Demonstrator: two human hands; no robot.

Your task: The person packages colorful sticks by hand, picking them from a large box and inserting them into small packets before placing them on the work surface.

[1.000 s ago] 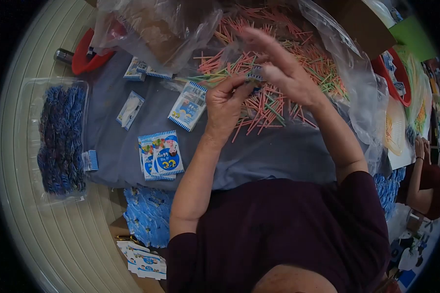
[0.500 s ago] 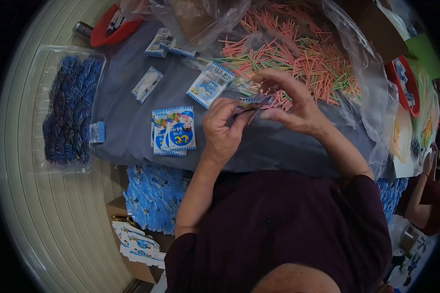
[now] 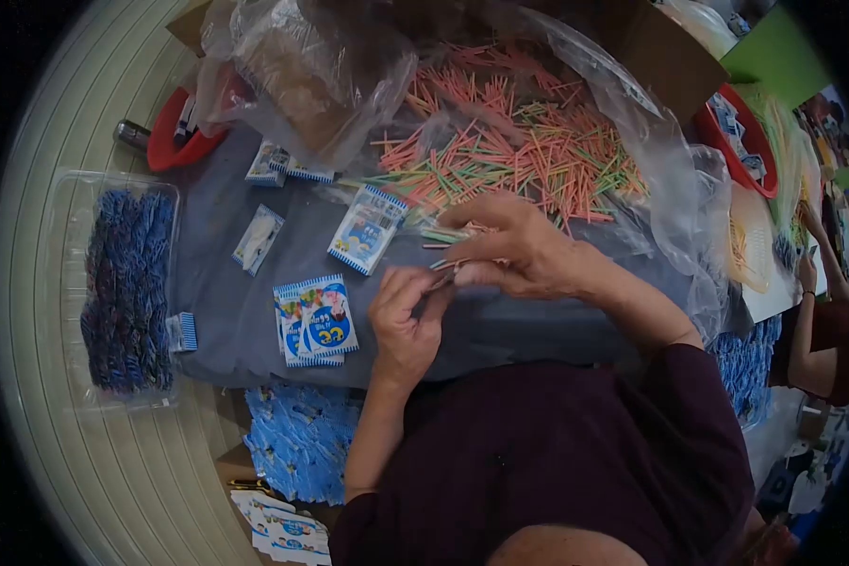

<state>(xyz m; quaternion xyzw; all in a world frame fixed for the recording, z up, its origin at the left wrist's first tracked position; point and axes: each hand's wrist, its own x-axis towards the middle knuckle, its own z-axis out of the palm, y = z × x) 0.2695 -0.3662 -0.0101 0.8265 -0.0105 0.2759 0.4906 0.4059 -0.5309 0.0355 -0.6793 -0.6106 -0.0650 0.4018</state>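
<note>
My left hand (image 3: pixel 406 321) is closed on a small packet (image 3: pixel 442 275), seen nearly edge-on and mostly covered by fingers. My right hand (image 3: pixel 524 250) meets it from the right, thumb and fingers curled together at the packet's edge; what they pinch is hidden. Just beyond the hands lies a heap of thin pink, green and yellow sticks (image 3: pixel 538 160) on clear plastic. A blue-and-white packet (image 3: pixel 366 229) rests flat beyond my left hand. Nearer, to the left, printed packets (image 3: pixel 316 321) overlap in a small pile, and a narrow white packet (image 3: pixel 258 240) lies behind them.
A clear tray (image 3: pixel 172 274) of dark blue packets stands at the left, with a small packet (image 3: pixel 181 332) by its edge. Red baskets (image 3: pixel 174 141) flank the grey-covered table (image 3: pixel 500 335). Many blue packets (image 3: pixel 302 439) sit below the front edge. Another person's arm (image 3: pixel 811 330) shows at far right.
My right hand has come in to the packet in my left hand, and the packet has turned edge-on. The whole view has shifted, with the table sitting lower and slightly left.
</note>
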